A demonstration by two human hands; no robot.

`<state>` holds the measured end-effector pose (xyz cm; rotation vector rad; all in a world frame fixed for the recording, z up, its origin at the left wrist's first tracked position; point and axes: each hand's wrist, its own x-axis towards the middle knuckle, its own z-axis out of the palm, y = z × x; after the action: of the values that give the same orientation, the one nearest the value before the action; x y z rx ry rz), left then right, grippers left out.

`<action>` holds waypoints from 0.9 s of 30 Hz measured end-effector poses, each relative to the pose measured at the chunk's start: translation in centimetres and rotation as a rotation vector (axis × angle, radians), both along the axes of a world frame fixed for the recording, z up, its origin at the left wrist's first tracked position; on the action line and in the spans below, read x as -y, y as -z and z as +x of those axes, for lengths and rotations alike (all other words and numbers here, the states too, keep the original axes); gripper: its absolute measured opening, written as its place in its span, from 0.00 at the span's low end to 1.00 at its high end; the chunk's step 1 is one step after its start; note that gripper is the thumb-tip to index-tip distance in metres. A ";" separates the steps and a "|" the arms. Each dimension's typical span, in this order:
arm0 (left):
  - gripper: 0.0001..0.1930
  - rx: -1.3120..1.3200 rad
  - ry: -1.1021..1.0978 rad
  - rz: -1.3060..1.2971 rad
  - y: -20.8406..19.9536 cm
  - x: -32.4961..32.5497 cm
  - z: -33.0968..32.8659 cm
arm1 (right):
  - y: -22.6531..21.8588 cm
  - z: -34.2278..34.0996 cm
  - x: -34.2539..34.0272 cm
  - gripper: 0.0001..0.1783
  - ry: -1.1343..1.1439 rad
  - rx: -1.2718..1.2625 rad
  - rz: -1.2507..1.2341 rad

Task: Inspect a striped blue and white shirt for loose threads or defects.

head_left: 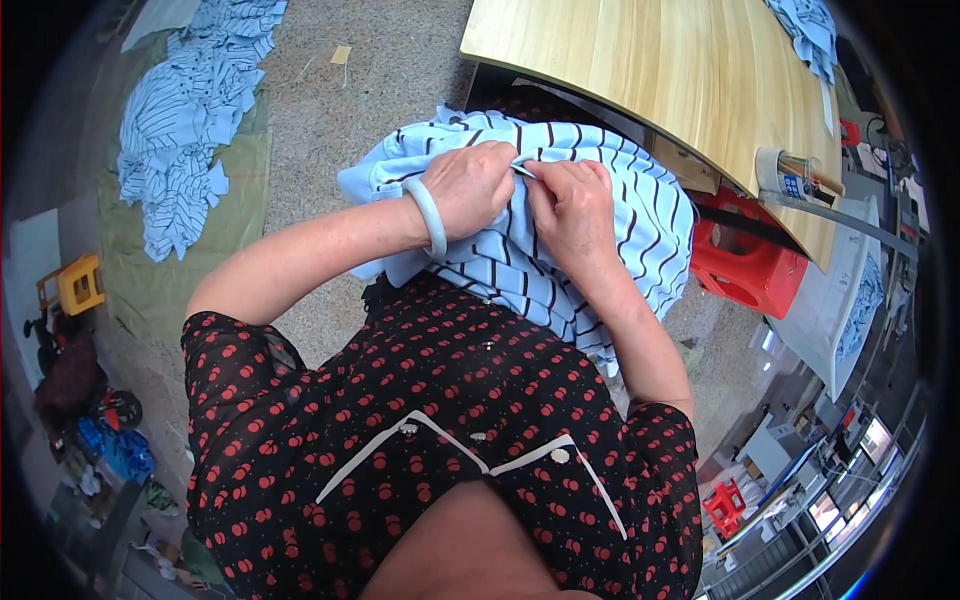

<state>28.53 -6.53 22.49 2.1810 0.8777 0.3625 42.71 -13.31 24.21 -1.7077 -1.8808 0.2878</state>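
Observation:
A light blue knit garment with dark stripes (pixel 640 205) lies bunched over my lap. My left hand (pixel 472 188), a pale bangle (pixel 427 218) on its wrist, is closed in a pinch on the cloth near the garment's upper middle. Close beside it, my right hand (pixel 578 215) is also closed, thumb and forefinger pressed together. A small pointed sliver (pixel 523 169) shows between the two sets of fingertips. Whether it is a tool tip or a fold of cloth I cannot tell. The fingers hide most of what they pinch.
A wooden-topped table (pixel 620 60) stands ahead to the right, a cup of tools (pixel 790 175) at its edge. Red plastic stools (pixel 750 265) sit beneath it. At the left, striped garments (pixel 180 130) are heaped on a green cloth (pixel 235 200), with a yellow stool (pixel 80 285) farther out.

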 end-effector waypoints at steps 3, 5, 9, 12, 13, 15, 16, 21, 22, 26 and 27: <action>0.05 0.063 -0.022 0.015 0.3 0.0 0.0 | 0.1 0.2 -0.1 0.05 -0.007 -0.021 -0.027; 0.05 0.116 -0.036 0.005 0.4 0.1 0.0 | 0.3 0.2 -0.1 0.05 0.020 -0.080 -0.032; 0.05 0.143 -0.068 -0.032 0.8 0.0 -0.1 | 0.1 0.7 -0.7 0.06 0.034 -0.171 -0.101; 0.05 0.167 -0.069 -0.044 0.6 0.0 -0.2 | 0.0 1.0 -0.8 0.07 0.030 -0.241 -0.163; 0.04 0.154 -0.058 -0.049 0.5 0.0 -0.3 | 0.0 1.0 -0.9 0.07 0.027 -0.243 -0.179; 0.05 0.141 -0.045 -0.054 0.2 0.0 -0.4 | 0.0 1.0 -0.9 0.07 0.026 -0.246 -0.194; 0.04 0.168 -0.030 -0.041 0.0 0.0 -0.4 | -0.1 1.0 -0.9 0.07 0.025 -0.270 -0.221; 0.06 0.188 0.153 -0.041 -0.5 -1.0 -2.0 | -1.9 0.9 -0.9 0.07 -0.055 -0.348 -0.243; 0.06 0.173 0.216 -0.096 -1.6 -1.5 -2.5 | -2.8 1.0 -0.9 0.07 -0.068 -0.503 -0.415; 0.08 0.101 0.367 -0.444 -7.7 -2.8 -4.7 | -5.6 0.4 -0.7 0.08 -0.246 -0.588 -0.430; 0.08 0.096 0.363 -0.441 -7.6 -2.9 -5.1 | -5.0 0.4 -0.7 0.08 -0.342 -0.484 -0.265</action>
<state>23.44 -3.67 30.04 1.8419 0.4409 0.0812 43.11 -12.60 29.23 -1.3013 -1.8036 1.0271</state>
